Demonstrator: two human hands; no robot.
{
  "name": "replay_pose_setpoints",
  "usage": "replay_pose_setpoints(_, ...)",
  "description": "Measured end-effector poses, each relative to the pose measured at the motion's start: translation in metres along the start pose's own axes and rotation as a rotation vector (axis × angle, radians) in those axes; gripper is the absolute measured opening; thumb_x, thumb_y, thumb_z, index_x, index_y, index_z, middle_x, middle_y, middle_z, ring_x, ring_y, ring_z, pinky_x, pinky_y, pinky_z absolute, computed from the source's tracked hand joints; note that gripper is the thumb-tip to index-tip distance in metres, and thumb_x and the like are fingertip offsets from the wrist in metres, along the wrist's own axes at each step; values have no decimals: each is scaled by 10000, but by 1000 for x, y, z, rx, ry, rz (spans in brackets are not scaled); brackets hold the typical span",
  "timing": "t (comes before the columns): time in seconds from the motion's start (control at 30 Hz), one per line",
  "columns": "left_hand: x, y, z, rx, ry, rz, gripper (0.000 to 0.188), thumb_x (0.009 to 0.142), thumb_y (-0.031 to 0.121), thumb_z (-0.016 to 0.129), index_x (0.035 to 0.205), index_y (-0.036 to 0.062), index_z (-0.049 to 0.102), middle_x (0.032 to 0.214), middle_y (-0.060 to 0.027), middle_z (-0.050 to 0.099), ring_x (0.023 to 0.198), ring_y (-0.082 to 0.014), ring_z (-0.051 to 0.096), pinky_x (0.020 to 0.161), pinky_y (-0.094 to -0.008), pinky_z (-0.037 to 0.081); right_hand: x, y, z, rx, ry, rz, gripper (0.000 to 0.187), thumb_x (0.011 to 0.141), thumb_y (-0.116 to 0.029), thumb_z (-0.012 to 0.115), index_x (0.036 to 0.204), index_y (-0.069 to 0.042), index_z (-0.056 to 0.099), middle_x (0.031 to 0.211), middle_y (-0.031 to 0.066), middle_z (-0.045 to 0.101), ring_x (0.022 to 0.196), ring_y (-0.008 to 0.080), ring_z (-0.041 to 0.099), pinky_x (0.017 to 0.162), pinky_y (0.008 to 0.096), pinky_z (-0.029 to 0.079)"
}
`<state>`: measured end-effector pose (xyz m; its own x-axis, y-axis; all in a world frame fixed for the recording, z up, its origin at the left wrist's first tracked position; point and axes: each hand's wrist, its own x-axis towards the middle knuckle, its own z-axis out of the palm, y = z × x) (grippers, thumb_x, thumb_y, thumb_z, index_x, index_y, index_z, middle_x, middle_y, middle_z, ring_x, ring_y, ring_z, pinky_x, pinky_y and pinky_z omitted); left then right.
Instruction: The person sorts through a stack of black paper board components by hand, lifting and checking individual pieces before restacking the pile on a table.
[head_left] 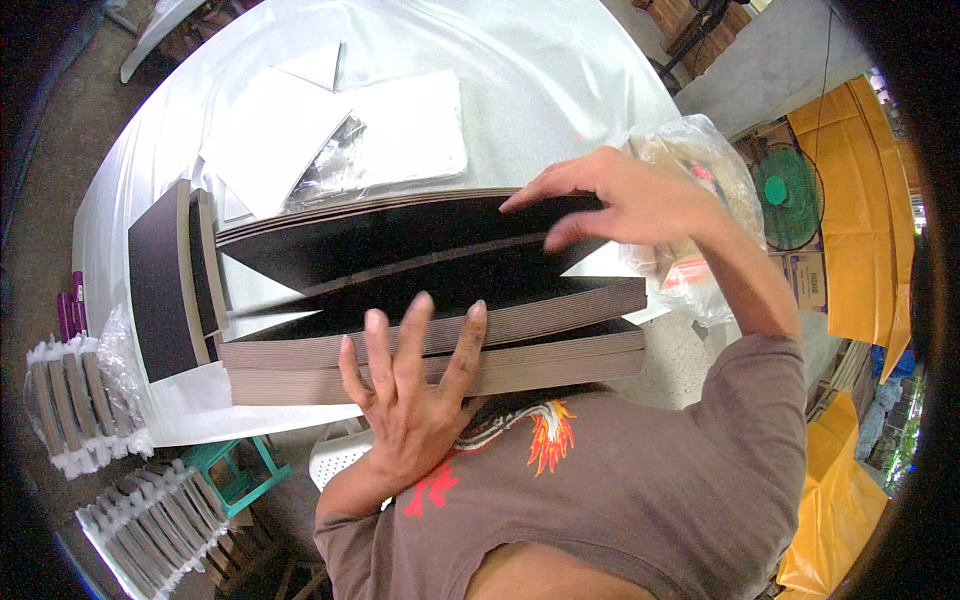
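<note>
Several thin black boards (pixel 350 245) with brown edges are tilted up at the middle of the table. My right hand (pixel 640 200) is at their upper right edge, its forefinger and thumb curled over onto the black face; its other fingers are hidden. Nearer to me lie two thick stacks of the same boards, an upper stack (pixel 560 315) and a lower stack (pixel 560 368), edges facing me. My left hand (pixel 412 370) rests spread against these edges, fingertips reaching the upper stack's top, with nothing gripped.
More black boards (pixel 160 280) stand at the left. White sheets (pixel 270 140) and a clear plastic packet (pixel 400 130) lie behind on the plastic-covered table (pixel 540 70). A clear bag (pixel 690 270) sits right. Wrapped bundles (pixel 85 395), a green stool (pixel 235 470) and a green fan (pixel 785 195) stand around.
</note>
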<state>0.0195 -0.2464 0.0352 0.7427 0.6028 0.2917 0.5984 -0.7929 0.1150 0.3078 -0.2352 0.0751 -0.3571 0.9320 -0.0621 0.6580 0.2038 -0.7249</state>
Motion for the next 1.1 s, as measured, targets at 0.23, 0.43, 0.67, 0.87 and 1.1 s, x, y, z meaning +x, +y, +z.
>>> replay_pose_setpoints(0.23, -1, 2, -5, 193, -49, 54, 643, 702, 425, 635, 1318, 339, 468, 1432, 7, 371, 1325, -345, 273, 1035, -625, 23, 1, 0, 6, -62, 35, -2, 334, 825, -97, 575, 1159, -92, 592, 1040, 165, 632, 948, 323, 610, 832, 369, 471)
replay_pose_setpoints(0.43, 2, 2, -6, 95, -93, 13, 668, 675, 396, 657, 1313, 332, 473, 1437, 1, 364, 1316, -381, 272, 1027, -639, 30, -3, -9, 8, -52, 10, -25, 363, 820, -136, 586, 1180, -89, 583, 1069, 179, 621, 976, 326, 599, 851, 359, 460)
replay_pose_setpoints(0.67, -1, -4, -2, 171, -63, 139, 781, 587, 462, 686, 1323, 321, 464, 1440, 32, 353, 1322, -336, 283, 1006, -679, 25, -1, 3, 6, 27, 5, 1, 387, 797, -175, 625, 1173, -90, 591, 1086, 173, 616, 984, 323, 598, 846, 355, 462)
replay_pose_setpoints(0.87, 2, 2, -2, 186, -41, 64, 826, 552, 459, 709, 1326, 314, 461, 1448, 26, 343, 1326, -324, 286, 994, -674, 47, 0, -2, 5, 20, 3, 17, 381, 802, -167, 618, 1165, -57, 587, 1126, 166, 602, 1006, 314, 592, 862, 346, 461)
replay_pose_setpoints(1.1, 4, 1, -2, 4, -9, 21, 801, 569, 422, 733, 1318, 310, 472, 1442, 4, 352, 1308, -306, 304, 1011, -645, 96, -1, -2, 8, 127, 56, -17, 363, 795, -107, 605, 1155, -59, 593, 1128, 154, 605, 1010, 305, 594, 878, 334, 457)
